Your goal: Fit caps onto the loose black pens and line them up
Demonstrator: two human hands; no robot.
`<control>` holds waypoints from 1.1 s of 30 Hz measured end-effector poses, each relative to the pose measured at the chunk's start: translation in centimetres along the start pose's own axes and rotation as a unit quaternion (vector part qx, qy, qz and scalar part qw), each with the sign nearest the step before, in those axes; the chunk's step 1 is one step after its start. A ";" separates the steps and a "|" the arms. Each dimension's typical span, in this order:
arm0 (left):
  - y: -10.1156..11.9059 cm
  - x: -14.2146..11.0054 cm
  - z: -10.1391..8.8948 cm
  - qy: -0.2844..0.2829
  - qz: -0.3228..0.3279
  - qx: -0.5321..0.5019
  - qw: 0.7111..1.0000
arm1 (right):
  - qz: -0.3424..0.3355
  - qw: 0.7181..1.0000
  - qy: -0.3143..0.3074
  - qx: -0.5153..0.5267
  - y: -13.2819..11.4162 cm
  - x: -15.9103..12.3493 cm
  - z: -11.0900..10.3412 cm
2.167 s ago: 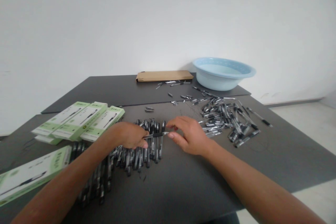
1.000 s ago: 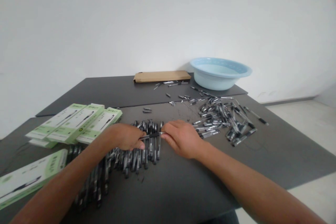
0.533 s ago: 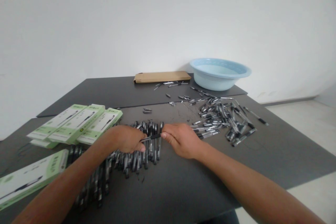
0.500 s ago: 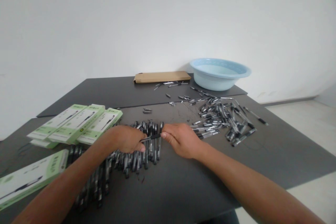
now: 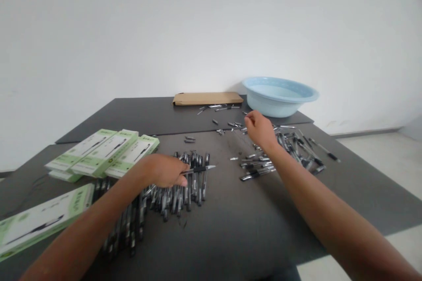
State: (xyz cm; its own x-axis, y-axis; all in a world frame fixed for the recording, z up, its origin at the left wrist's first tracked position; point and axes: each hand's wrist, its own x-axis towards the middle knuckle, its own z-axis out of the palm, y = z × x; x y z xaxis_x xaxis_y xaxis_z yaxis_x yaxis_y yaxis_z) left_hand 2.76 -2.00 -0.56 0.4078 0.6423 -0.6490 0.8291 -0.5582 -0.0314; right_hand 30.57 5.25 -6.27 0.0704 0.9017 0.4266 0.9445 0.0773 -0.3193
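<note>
My left hand [image 5: 168, 171] is closed on a pen [image 5: 199, 169] with a black grip, its pale tip pointing right. Beneath that hand lies a dense row of pens [image 5: 180, 199], partly covered by the hand and forearm. My right hand [image 5: 260, 129] is over the far left part of a loose heap of pens [image 5: 296, 145], fingers curled together; whatever they grip is hidden. A short pen piece [image 5: 234, 158] lies on the table between the hands.
Green-and-white pen boxes [image 5: 105, 151] lie at the left, with another box [image 5: 46, 219] nearer. At the back are a flat cardboard box [image 5: 207, 98] and a light blue basin [image 5: 275, 104]. Small pen parts [image 5: 190, 139] lie on the dark table [image 5: 224, 232].
My right hand has left the pen's tip end and moved right and away to the heap. The pale tip is uncovered. A short piece now lies left of the heap. My left hand keeps the pen.
</note>
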 end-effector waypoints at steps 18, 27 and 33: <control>-0.5 -2.3 -0.6 0.037 -0.025 -0.022 0.999 | -0.033 0.971 -0.195 -0.132 -0.8 6.5 8.7; -0.4 -2.0 -0.5 0.033 -0.012 -0.016 0.999 | -0.066 0.997 -0.043 0.023 -3.3 3.4 2.5; -0.7 -1.2 -0.4 0.013 -0.010 -0.043 0.999 | -0.110 0.814 -0.186 0.539 -5.6 -5.9 -0.8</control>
State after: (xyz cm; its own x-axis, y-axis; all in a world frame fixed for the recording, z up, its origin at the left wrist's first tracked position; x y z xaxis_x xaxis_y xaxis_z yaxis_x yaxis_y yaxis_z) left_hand 1.82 -2.17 0.52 0.3996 0.6663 -0.6296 0.8662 -0.4992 0.0216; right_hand 25.13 -0.90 -6.31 -0.3539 0.8669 0.3511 0.0769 0.4011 -0.9128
